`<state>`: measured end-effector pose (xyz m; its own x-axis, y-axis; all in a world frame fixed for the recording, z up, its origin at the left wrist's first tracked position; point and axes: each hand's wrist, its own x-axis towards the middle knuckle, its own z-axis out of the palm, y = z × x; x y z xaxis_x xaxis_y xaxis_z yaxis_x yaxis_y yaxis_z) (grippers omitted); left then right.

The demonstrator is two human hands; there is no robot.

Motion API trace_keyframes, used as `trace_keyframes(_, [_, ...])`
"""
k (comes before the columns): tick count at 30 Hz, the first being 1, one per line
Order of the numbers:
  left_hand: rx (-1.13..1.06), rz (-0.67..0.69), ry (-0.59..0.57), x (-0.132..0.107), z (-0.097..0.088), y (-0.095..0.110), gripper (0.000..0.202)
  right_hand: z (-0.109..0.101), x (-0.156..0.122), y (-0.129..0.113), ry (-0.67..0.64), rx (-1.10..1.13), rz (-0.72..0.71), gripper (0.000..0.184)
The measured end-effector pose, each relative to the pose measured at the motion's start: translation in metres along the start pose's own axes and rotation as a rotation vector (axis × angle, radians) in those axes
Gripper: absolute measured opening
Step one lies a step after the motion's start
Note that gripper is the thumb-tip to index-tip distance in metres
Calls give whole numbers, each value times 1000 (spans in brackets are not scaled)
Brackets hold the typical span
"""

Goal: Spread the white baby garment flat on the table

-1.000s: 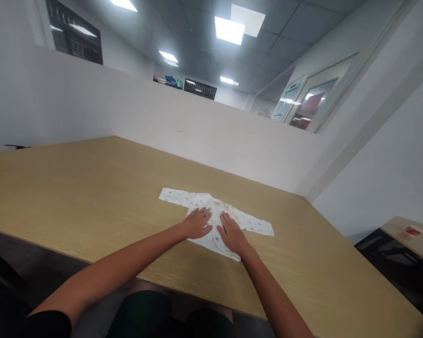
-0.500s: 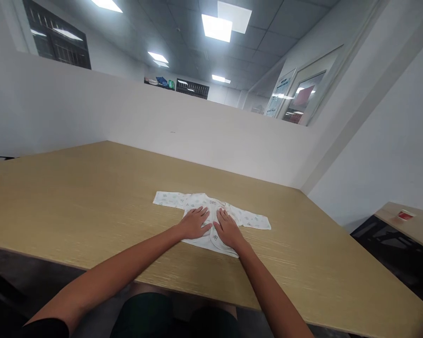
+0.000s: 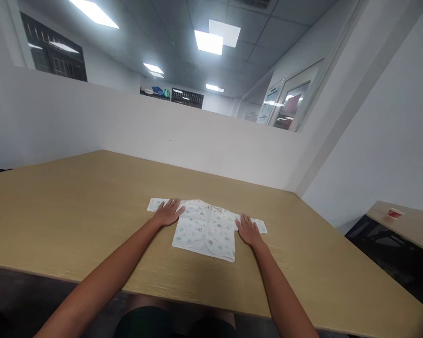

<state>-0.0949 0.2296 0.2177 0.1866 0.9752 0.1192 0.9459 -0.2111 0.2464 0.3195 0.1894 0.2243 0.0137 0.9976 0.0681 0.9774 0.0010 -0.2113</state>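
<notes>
The left hand (image 3: 168, 212), flat with fingers extended, covers one sleeve of the white printed top (image 3: 200, 230) on the table (image 3: 91, 211), whose body lies at its four o'clock; the right hand (image 3: 247, 229), equally flat, has it at nine.

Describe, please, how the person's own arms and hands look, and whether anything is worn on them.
The left hand and the right hand are both ungloved, and no ring shows. The left forearm and the right forearm are bare, without visible watch, bracelet or clear marking. No sleeve appears within the picture.
</notes>
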Motion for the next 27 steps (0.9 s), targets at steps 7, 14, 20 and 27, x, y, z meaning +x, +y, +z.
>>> trace_keyframes(7, [90,-191,75,13,-1,-22,76,-12,1,27,244,56,13,63])
trace_keyframes(14, [100,-202,43,10,9,-15,75,-17,-32,-51,211,560,-417,36])
trace_keyframes(20, [77,-175,35,7,3,-22,71,-12,-69,-98,-69,465,-676,35])
trace_keyframes(27, [43,-228,78,9,2,-18,67,-18,-71,-100,-49,435,-791,18])
